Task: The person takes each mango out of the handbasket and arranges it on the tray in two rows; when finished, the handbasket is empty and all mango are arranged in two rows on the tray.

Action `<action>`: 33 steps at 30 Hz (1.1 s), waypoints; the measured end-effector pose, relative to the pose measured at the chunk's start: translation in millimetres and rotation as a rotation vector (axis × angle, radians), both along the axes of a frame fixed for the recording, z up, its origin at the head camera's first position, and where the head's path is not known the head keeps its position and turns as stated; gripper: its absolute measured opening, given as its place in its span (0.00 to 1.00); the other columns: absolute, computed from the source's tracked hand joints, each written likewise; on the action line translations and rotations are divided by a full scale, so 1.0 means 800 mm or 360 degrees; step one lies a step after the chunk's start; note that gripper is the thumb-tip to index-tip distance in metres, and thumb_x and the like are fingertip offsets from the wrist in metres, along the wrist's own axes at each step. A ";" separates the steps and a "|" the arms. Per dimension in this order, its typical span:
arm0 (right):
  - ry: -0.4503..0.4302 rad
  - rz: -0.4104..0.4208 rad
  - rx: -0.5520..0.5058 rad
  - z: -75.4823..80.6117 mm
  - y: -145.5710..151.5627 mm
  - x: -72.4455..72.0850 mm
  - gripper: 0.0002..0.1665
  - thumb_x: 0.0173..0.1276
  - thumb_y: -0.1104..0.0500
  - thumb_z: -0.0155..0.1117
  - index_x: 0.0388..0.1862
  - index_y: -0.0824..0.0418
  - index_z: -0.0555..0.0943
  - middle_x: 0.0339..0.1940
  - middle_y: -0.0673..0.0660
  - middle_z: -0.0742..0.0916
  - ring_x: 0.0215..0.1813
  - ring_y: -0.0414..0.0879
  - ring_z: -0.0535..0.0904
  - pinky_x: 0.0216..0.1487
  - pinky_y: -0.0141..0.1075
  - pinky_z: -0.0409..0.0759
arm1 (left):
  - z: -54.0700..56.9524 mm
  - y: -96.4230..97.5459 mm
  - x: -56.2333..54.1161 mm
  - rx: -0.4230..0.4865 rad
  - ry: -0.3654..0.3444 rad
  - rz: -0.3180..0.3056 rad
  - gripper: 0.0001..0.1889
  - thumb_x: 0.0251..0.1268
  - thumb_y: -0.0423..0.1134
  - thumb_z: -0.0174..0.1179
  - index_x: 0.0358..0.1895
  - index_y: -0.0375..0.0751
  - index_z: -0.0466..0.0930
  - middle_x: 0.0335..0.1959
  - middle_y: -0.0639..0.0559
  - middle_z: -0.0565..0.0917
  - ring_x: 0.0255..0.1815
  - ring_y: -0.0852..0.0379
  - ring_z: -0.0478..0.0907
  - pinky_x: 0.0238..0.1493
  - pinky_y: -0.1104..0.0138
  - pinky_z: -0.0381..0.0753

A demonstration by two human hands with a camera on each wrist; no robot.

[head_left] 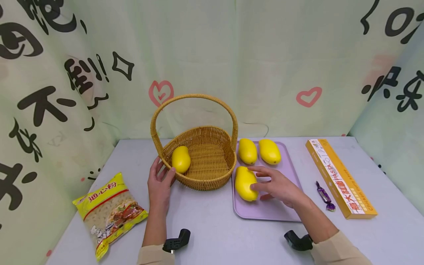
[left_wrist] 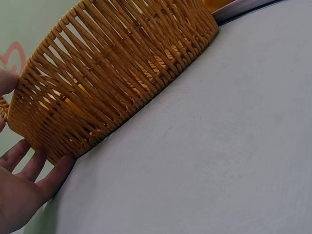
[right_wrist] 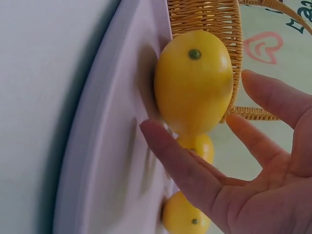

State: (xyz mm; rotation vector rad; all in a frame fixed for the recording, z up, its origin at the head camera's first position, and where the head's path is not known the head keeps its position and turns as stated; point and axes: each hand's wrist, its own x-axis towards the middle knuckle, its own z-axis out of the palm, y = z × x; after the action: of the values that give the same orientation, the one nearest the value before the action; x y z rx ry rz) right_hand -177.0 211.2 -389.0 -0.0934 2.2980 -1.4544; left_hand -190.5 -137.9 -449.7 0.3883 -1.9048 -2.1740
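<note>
A brown wicker basket [head_left: 205, 183] with a tall arched handle stands at the middle of the table, a yellow mango [head_left: 181, 159] lying inside on its left. My left hand [head_left: 161, 186] holds the basket's left side, thumb at the rim and fingers along the outer wall [left_wrist: 112, 68]. To the right, my right hand [head_left: 276, 186] reaches over a lilac tray [head_left: 265, 215], fingers spread beside the front mango [head_left: 245, 184]. In the right wrist view that mango [right_wrist: 194, 83] shows a green stem spot, with the fingertips close to it. Two more mangoes [head_left: 247, 151] lie at the tray's back.
A yellow bag of dry food [head_left: 110, 217] lies at the table's left. On the right are a long orange and white pasta box [head_left: 341, 178] and a purple wrapped candy [head_left: 325, 197]. A printed curtain [head_left: 265, 66] closes off the back and sides.
</note>
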 end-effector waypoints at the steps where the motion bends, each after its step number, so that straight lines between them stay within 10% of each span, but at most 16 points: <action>1: 0.0011 0.0002 0.0015 0.001 0.000 0.001 0.41 0.70 0.55 0.70 0.80 0.55 0.68 0.78 0.72 0.66 0.68 0.67 0.73 0.52 0.48 0.90 | 0.000 0.000 0.000 -0.0003 0.0001 0.0000 0.38 0.74 0.39 0.63 0.82 0.59 0.57 0.80 0.50 0.64 0.77 0.50 0.67 0.68 0.61 0.78; 18: 0.0420 0.0027 0.0342 0.046 -0.021 -0.003 0.36 0.73 0.48 0.66 0.78 0.52 0.71 0.78 0.62 0.72 0.72 0.65 0.72 0.64 0.59 0.81 | 0.000 0.003 0.000 0.0005 0.0011 0.0020 0.38 0.74 0.37 0.63 0.82 0.59 0.57 0.80 0.50 0.64 0.77 0.49 0.66 0.70 0.58 0.77; 33: 0.0463 0.0154 0.0140 0.102 -0.064 -0.038 0.34 0.72 0.52 0.67 0.76 0.49 0.72 0.75 0.63 0.75 0.71 0.61 0.75 0.59 0.48 0.85 | 0.000 0.001 -0.001 -0.0002 -0.0001 0.0012 0.39 0.74 0.40 0.64 0.82 0.59 0.57 0.80 0.50 0.64 0.78 0.50 0.66 0.71 0.59 0.77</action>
State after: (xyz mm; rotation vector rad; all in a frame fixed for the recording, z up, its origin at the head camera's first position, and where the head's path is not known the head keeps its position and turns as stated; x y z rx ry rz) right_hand -207.4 159.7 -307.0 -0.4097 2.5434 -1.3642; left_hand -190.9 -137.0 -449.6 0.3958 -1.9016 -2.1683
